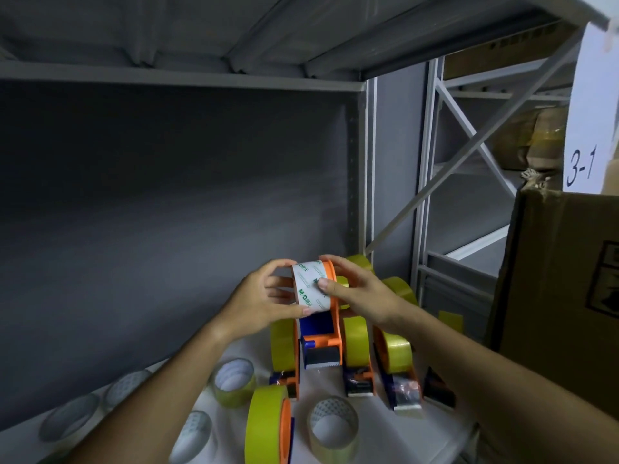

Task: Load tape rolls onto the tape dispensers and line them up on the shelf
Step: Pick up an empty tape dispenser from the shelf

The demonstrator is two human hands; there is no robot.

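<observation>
Centrally, an orange dispenser is held above the shelf by both hands, and a white-wrapped tape roll (green print on it) sits on it. The left hand curls round the roll; the right hand pinches it. Loaded dispensers stand right; loose rolls lie near.
</observation>
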